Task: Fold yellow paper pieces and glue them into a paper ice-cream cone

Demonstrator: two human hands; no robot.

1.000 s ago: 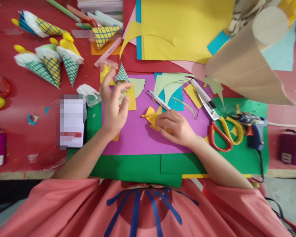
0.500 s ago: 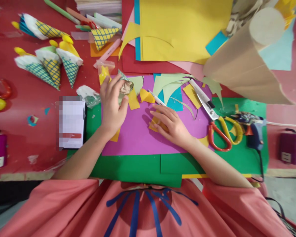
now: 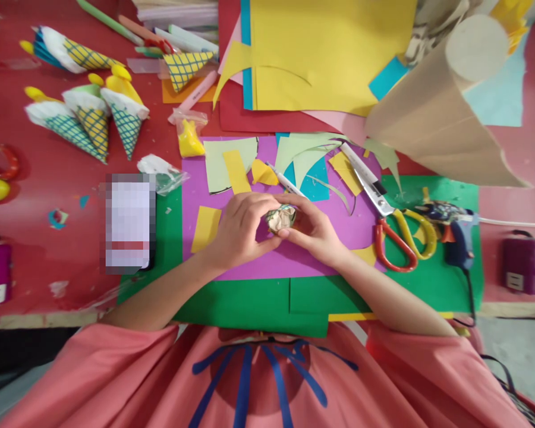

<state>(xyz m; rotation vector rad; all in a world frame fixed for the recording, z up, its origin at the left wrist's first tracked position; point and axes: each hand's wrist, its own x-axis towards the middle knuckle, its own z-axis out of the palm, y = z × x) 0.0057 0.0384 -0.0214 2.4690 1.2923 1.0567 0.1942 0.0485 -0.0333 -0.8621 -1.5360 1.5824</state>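
Between both hands is a small paper cone with a dark crossed-line pattern, its open end facing me and stuffed with crumpled beige paper. My left hand closes around its left side, and my right hand holds the right side with the thumb at the rim. The cone's tip is hidden behind my fingers. Below lies a purple sheet. Just beyond the hands are a pale green paper piece, a yellow strip, a curled yellow scrap and a white pen.
Scissors and a blue glue gun lie at right, near a large brown paper cone. Several finished patterned cones sit at upper left. A phone lies left, below a bag of yellow clay.
My left hand has brought the stuffed cone from the upper left down to the middle, where my right hand now holds it too. The yellow piece under my right hand is no longer visible.
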